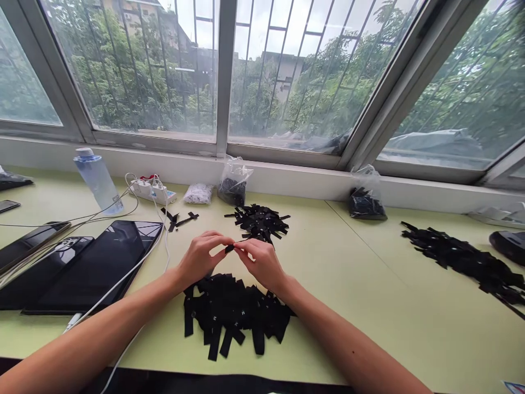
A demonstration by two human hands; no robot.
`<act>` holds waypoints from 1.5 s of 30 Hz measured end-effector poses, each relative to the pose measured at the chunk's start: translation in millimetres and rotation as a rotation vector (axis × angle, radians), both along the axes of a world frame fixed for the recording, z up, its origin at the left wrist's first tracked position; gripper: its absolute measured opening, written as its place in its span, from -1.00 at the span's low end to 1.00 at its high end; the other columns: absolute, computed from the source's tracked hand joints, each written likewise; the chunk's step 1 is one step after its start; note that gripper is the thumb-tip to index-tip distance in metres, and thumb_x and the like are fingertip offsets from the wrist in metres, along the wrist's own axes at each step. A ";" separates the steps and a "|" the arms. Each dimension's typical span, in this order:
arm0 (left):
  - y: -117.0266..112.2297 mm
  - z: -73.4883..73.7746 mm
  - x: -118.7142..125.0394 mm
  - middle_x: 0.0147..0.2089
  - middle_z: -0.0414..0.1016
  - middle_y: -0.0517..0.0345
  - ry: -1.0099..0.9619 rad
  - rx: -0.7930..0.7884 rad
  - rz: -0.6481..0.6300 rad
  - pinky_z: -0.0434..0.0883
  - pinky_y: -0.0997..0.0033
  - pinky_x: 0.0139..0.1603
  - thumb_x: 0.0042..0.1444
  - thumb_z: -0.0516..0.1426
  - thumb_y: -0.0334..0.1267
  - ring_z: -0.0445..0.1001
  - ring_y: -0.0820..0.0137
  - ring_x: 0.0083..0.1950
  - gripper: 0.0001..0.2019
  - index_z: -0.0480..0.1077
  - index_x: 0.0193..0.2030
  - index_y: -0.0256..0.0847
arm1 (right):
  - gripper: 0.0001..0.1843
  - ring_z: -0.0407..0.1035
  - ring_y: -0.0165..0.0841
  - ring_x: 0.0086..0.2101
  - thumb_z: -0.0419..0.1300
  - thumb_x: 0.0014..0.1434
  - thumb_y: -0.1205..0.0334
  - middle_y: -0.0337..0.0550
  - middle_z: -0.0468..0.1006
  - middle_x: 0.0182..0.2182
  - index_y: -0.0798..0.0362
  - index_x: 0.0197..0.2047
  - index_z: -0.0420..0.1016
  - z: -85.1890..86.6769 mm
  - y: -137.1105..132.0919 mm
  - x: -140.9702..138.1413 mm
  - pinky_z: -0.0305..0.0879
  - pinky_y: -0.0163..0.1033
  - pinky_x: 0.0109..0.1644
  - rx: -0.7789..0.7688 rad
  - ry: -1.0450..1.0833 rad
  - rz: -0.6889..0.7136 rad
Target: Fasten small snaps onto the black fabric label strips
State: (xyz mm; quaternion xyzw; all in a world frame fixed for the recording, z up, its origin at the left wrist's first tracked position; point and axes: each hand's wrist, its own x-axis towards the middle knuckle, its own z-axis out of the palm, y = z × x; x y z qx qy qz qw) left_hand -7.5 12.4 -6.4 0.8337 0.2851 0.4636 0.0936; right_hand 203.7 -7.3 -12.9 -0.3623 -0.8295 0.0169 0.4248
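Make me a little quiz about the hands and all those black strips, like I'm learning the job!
1. True or false: the left hand and right hand pinch one black strip between them.
2. What stands left of the power strip? A) water bottle B) cup C) lamp
3. Fill in: the nearest pile of strips lies on a pale ____ table.
Key: 1 true; 2 A; 3 green.

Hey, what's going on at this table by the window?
A person's left hand and right hand pinch one small black strip between them, above a near pile of similar strips on the green table. A smaller pile lies behind it, a long pile lies off to the right, and a dark bag sits by the sill.
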 end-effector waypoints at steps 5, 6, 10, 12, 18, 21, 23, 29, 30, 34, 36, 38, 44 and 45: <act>-5.4 -1.1 5.0 -0.17 0.64 0.15 -0.085 -0.110 0.013 0.56 0.30 -0.07 0.12 0.21 -0.51 0.62 0.33 -0.16 -0.73 0.54 -0.08 -0.13 | -0.77 0.55 -0.26 -0.20 0.13 0.35 0.34 -0.12 0.66 -0.17 -0.06 -0.01 0.55 5.2 -4.8 -3.5 0.42 -0.16 -0.09 -0.016 -0.012 0.028; -6.2 -1.0 5.7 -0.16 0.65 0.15 -0.099 -0.123 0.013 0.56 0.30 -0.05 0.12 0.22 -0.50 0.62 0.33 -0.15 -0.74 0.54 -0.08 -0.13 | -0.77 0.54 -0.26 -0.21 0.12 0.35 0.34 -0.11 0.66 -0.17 -0.07 -0.01 0.54 6.1 -5.4 -4.2 0.42 -0.15 -0.09 -0.030 -0.011 0.023; -8.6 0.2 8.0 -0.15 0.66 0.18 -0.128 -0.164 -0.003 0.57 0.30 -0.02 0.10 0.22 -0.51 0.63 0.33 -0.13 -0.73 0.54 -0.10 -0.13 | -0.79 0.51 -0.29 -0.31 0.11 0.32 0.33 -0.14 0.64 -0.28 -0.06 -0.07 0.53 7.0 -6.2 -6.1 0.40 -0.15 -0.16 -0.063 0.002 -0.007; -9.8 1.1 9.1 -0.15 0.66 0.20 -0.134 -0.175 -0.006 0.57 0.31 -0.02 0.09 0.21 -0.53 0.63 0.33 -0.13 -0.72 0.55 -0.11 -0.13 | -0.81 0.49 -0.31 -0.34 0.11 0.30 0.34 -0.16 0.61 -0.32 -0.05 -0.12 0.52 6.2 -6.7 -6.9 0.39 -0.17 -0.17 -0.064 0.009 -0.015; -12.1 1.6 10.9 -0.16 0.66 0.22 -0.134 -0.138 0.019 0.57 0.35 -0.02 0.08 0.22 -0.54 0.63 0.36 -0.15 -0.72 0.56 -0.13 -0.12 | -0.85 0.43 -0.35 -0.39 0.13 0.21 0.41 -0.19 0.56 -0.38 -0.02 -0.25 0.47 4.4 -9.7 -11.5 0.34 -0.24 -0.23 -0.070 0.051 -0.054; -12.6 1.4 10.8 -0.15 0.66 0.22 -0.132 -0.116 0.015 0.57 0.36 -0.02 0.09 0.23 -0.52 0.64 0.37 -0.15 -0.73 0.54 -0.11 -0.12 | -0.86 0.41 -0.36 -0.42 0.13 0.18 0.42 -0.21 0.53 -0.41 -0.01 -0.29 0.44 4.1 -10.2 -14.7 0.32 -0.25 -0.25 -0.071 0.084 -0.064; -13.7 1.9 11.0 -0.16 0.66 0.22 -0.133 -0.109 0.013 0.57 0.38 -0.03 0.09 0.24 -0.52 0.64 0.38 -0.17 -0.73 0.53 -0.10 -0.13 | -0.88 0.40 -0.36 -0.43 0.13 0.17 0.41 -0.22 0.52 -0.42 0.00 -0.30 0.43 4.1 -10.5 -16.9 0.32 -0.25 -0.26 -0.078 0.113 -0.074; -19.2 6.1 12.8 -0.20 0.66 0.22 -0.103 -0.057 0.060 0.57 0.37 -0.09 0.11 0.23 -0.47 0.65 0.36 -0.21 -0.79 0.51 -0.15 -0.13 | -0.92 0.39 -0.38 -0.46 0.15 0.16 0.37 -0.24 0.51 -0.45 0.00 -0.35 0.39 8.0 -13.9 -22.7 0.32 -0.26 -0.30 -0.171 0.229 -0.079; -19.6 6.5 13.1 -0.20 0.66 0.22 -0.103 -0.045 0.067 0.57 0.37 -0.10 0.11 0.23 -0.47 0.65 0.36 -0.20 -0.80 0.51 -0.16 -0.13 | -0.92 0.38 -0.38 -0.47 0.15 0.16 0.36 -0.25 0.51 -0.46 0.00 -0.35 0.38 9.1 -14.5 -23.6 0.32 -0.26 -0.31 -0.209 0.265 -0.072; -18.8 6.5 14.3 -0.20 0.67 0.20 -0.102 0.014 0.049 0.57 0.35 -0.07 0.13 0.22 -0.45 0.65 0.33 -0.13 -0.85 0.49 -0.19 -0.13 | -0.93 0.37 -0.38 -0.47 0.16 0.13 0.33 -0.25 0.50 -0.47 0.00 -0.38 0.35 12.3 -15.6 -26.9 0.32 -0.27 -0.34 -0.326 0.408 -0.056; -17.2 5.4 14.7 -0.22 0.66 0.19 -0.085 0.046 0.033 0.57 0.33 -0.04 0.15 0.21 -0.45 0.65 0.30 -0.08 -0.86 0.48 -0.20 -0.13 | -0.91 0.35 -0.39 -0.47 0.17 0.11 0.32 -0.25 0.48 -0.47 0.00 -0.39 0.32 12.8 -15.7 -28.3 0.31 -0.27 -0.36 -0.360 0.457 -0.055; -15.2 4.0 15.3 -0.23 0.66 0.19 -0.070 0.068 0.026 0.57 0.31 -0.01 0.16 0.20 -0.45 0.64 0.29 -0.05 -0.86 0.48 -0.19 -0.13 | -0.90 0.32 -0.40 -0.48 0.17 0.10 0.32 -0.27 0.44 -0.46 0.00 -0.40 0.29 12.9 -15.8 -29.3 0.29 -0.28 -0.38 -0.376 0.486 -0.053; -11.4 3.6 17.8 -0.22 0.66 0.17 -0.064 0.105 -0.006 0.56 0.27 0.05 0.13 0.23 -0.47 0.64 0.30 -0.06 -0.85 0.46 -0.21 -0.13 | -0.87 0.23 -0.43 -0.49 0.15 0.07 0.34 -0.29 0.40 -0.47 0.00 -0.42 0.23 11.4 -14.8 -31.1 0.21 -0.31 -0.41 -0.369 0.504 -0.082; -11.2 4.1 18.2 -0.19 0.66 0.15 -0.064 0.106 -0.020 0.56 0.28 0.04 0.14 0.23 -0.46 0.64 0.31 -0.06 -0.85 0.45 -0.21 -0.14 | -0.87 0.22 -0.44 -0.49 0.15 0.06 0.34 -0.29 0.39 -0.47 0.00 -0.42 0.23 11.0 -14.5 -31.3 0.20 -0.31 -0.42 -0.369 0.503 -0.085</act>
